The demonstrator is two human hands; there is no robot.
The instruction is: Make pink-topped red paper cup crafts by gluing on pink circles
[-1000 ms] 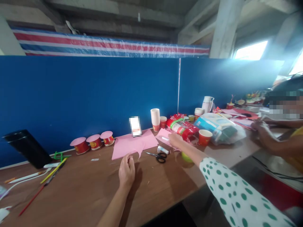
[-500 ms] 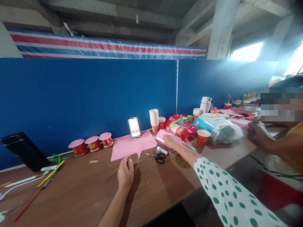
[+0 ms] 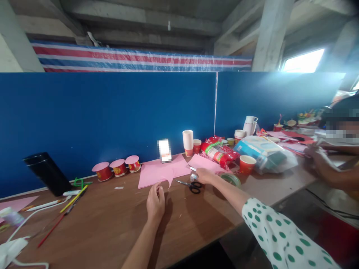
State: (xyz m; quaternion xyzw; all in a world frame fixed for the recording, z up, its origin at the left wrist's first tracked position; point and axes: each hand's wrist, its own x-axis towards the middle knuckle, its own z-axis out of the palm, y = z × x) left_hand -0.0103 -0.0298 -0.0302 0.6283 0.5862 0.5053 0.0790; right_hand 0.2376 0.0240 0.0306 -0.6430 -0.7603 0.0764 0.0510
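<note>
My left hand rests on the brown table with its fingers curled in, and nothing shows in it. Just beyond it lie pink paper sheets, one with a torn or cut edge curling forward. My right hand is stretched out, its fingers closed on a slim white pen-like stick. Right under that hand is a small white glue stick, partly covered by the fingers. Black-handled scissors lie slightly open in front of it, and a roll of clear tape sits beside my right forearm.
Three red cups with pink tops line the back left, near a black bottle. Stacked paper cups, a red snack bag, a red cup and a plastic bag stand rightward. Another person's arm is at far right.
The view has turned a little left, so things sit further right. My right hand has come down toward the glue stick, covering part of it, still with the white stick. My left hand stays put.
</note>
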